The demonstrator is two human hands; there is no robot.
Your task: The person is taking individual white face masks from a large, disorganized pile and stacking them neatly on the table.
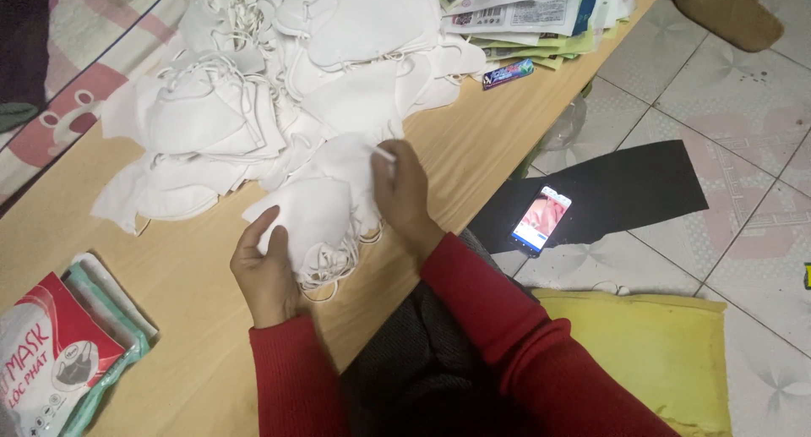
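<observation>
While the left hand (269, 268) is gripping a small mask stack (317, 226) steady, the right hand (404, 192) is pinching its far edge, beside the pile (279, 90) on the tabletop (473, 141).

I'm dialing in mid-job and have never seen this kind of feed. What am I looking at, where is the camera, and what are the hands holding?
There is no machine here: a person in red sleeves works with bare hands, and the single picture comes from a camera on their head, looking down. The left hand grips a small stack of white face masks; the right hand pinches the top of that stack. Behind lies a big pile of loose white masks on a long wooden table. Flat packaging sheets sit at the far end, and bagged mask packs at the near left. On the tiled floor lies a lit phone on a black sheet, near a yellow cushion.
</observation>
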